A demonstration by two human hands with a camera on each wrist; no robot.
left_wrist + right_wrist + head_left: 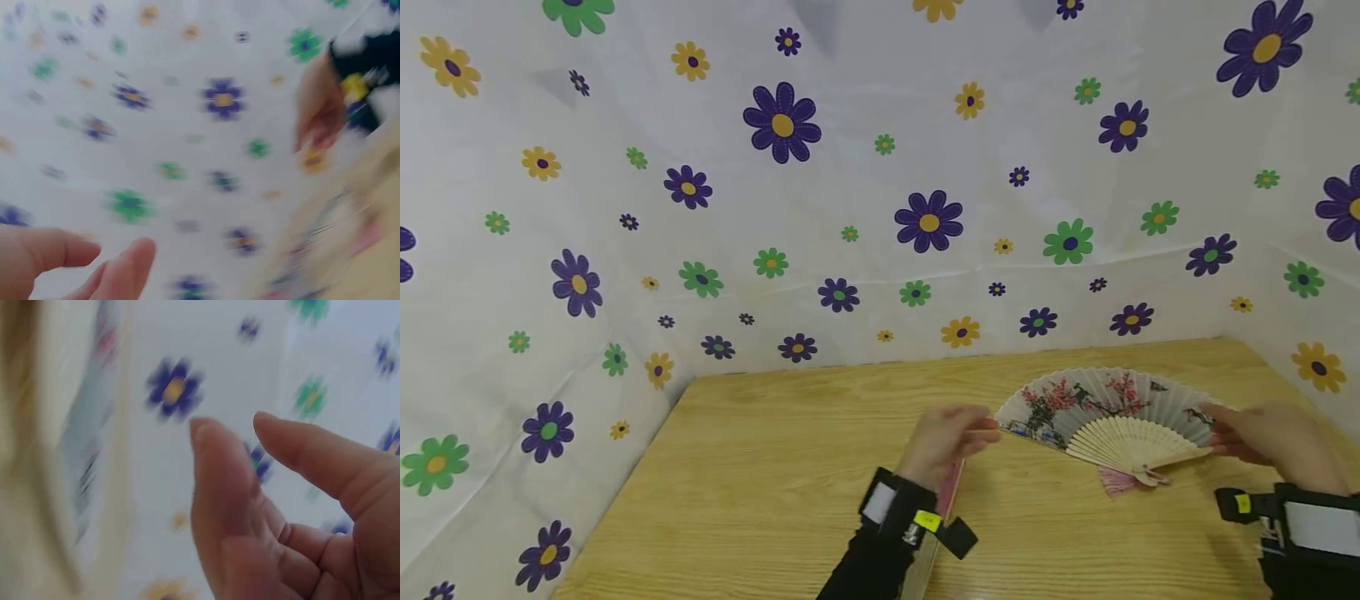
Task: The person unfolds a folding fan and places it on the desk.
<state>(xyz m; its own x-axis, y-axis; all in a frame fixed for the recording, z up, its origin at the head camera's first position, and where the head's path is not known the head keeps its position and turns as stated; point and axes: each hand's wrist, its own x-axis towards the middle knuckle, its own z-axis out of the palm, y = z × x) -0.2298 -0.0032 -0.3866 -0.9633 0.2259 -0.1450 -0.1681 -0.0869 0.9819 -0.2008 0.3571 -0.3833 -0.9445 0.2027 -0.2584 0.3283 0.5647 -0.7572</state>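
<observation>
A spread folding fan (1101, 408), its pale leaf painted with pink blossoms and its ribs of light wood, lies on the wooden table with a pink tassel (1117, 481) at its pivot. My left hand (949, 442) hovers by the fan's left tip, and in the left wrist view its thumb and fingers stand apart with nothing between them. At the fan's right end is my right hand (1273, 437). A gap shows between its thumb and fingers (219, 462) in the right wrist view, and it holds nothing. The fan shows blurred along that view's left side.
Under my left wrist lies a long narrow box (955, 492) with pink showing, mostly hidden by the forearm. The wooden table (760, 467) runs back to a white flower-printed cloth (865, 183) hung behind it and at both sides.
</observation>
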